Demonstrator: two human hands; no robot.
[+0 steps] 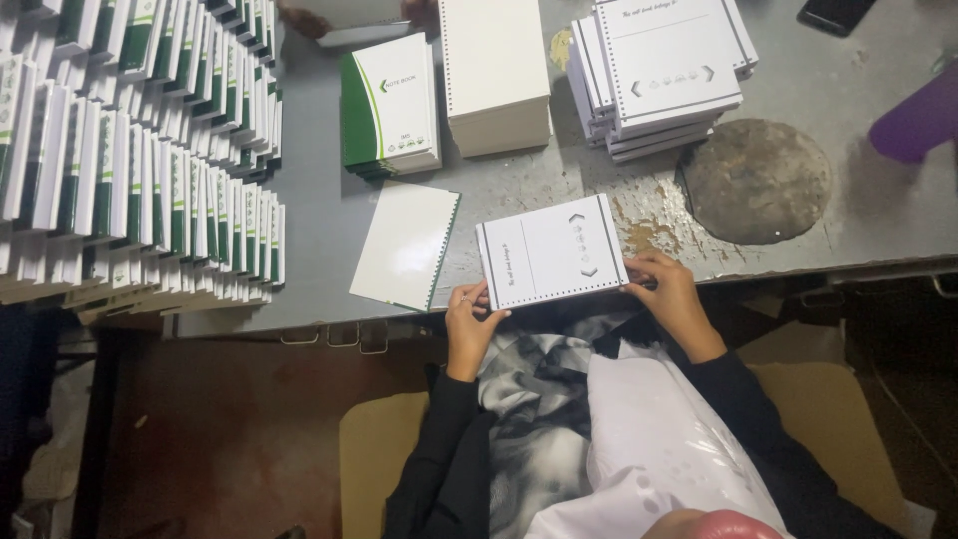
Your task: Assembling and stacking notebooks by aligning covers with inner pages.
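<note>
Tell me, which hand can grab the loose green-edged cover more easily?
Probably the left. The left hand holds the punched page block at the end beside the loose cover; the right hand holds the far end.

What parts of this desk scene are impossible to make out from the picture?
- Head view: the left hand and right hand cover the white page stack's lower corners.
- The dark object is cut by the top edge.
- The purple object is blurred and cut by the right edge.
- Another person's hand is cropped.

A bindery workshop: stacked notebooks (140, 150) crowd a worn metal table (818, 230).
</note>
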